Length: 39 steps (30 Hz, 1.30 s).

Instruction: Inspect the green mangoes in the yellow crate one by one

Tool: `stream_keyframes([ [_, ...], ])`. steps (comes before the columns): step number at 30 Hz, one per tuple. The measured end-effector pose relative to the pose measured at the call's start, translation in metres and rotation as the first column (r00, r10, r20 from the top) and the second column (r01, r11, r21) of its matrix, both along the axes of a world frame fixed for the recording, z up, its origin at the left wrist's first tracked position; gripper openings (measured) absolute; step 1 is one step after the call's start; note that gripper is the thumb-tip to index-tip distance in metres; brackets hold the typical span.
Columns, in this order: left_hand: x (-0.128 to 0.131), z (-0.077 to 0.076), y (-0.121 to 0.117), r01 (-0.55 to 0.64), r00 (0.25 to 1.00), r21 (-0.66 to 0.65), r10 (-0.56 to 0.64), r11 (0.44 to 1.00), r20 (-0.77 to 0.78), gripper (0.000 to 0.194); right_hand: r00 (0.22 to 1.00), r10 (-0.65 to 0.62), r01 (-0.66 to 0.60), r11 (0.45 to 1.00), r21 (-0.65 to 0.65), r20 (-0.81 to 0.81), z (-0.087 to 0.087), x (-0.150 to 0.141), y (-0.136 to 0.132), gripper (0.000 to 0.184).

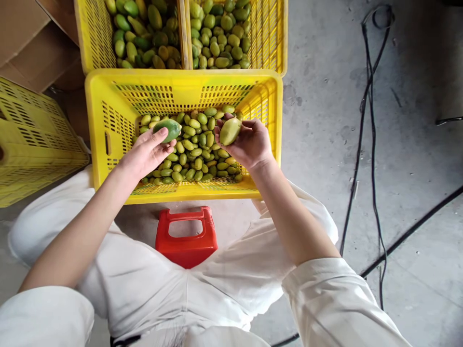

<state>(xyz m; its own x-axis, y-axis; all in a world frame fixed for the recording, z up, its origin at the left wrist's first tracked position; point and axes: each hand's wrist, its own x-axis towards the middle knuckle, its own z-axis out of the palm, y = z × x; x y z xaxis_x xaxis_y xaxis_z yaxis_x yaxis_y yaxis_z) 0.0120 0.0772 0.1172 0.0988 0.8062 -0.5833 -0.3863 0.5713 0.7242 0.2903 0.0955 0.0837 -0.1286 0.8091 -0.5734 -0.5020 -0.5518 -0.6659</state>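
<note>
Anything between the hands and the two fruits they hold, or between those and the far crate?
Nothing visible separates the left hand from its dark green fruit or the right hand from its yellow-green fruit. Toward the far crate, the near crate's back rim runs between.

Brown cardboard (25, 36) sits left, black cables (369, 81) on grey floor (321, 130) right.

Soft light; pale trousers (144, 279) bright; cardboard (50, 62) dim; sleeves (333, 299) stretched toward lower corners
</note>
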Motion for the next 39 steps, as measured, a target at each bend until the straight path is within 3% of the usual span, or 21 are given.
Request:
stream_keyframes([
  [6,-0.002,-0.002,0.005,-0.042,0.999,-0.008,0.042,0.999,0.002,0.045,0.999,0.017,-0.016,1.000,0.006,-0.034,0.002,-0.005,-0.001,0.030],
  [13,-0.005,0.003,0.009,-0.024,0.999,-0.074,0.026,0.997,0.029,0.047,0.997,0.052,-0.051,0.999,-0.020,0.053,0.000,0.001,0.002,0.048],
  [16,-0.003,0.007,0.007,-0.065,0.997,-0.055,0.067,0.996,0.031,0.036,0.997,0.058,-0.058,0.998,0.009,0.052,0.003,-0.001,0.001,0.044],
  [19,-0.003,0.008,0.005,-0.035,0.999,-0.035,0.036,0.999,0.014,0.027,0.998,0.062,-0.064,0.996,0.056,0.028,0.004,-0.005,0.000,0.038],
  [24,-0.004,0.008,0.004,0.006,1.000,-0.034,-0.005,0.999,0.025,0.038,0.998,0.039,-0.042,0.996,0.082,0.041,0.000,-0.005,0.000,0.034],
  [32,-0.010,0.015,0.011,-0.139,0.989,0.009,0.139,0.990,0.054,0.026,1.000,0.025,-0.023,0.993,0.117,-0.010,-0.005,-0.002,-0.002,0.035],
  [39,-0.002,0.007,0.017,-0.257,0.953,-0.164,0.278,0.952,0.124,0.043,0.996,0.052,-0.060,0.993,0.099,0.078,-0.005,0.004,0.007,0.058],
])
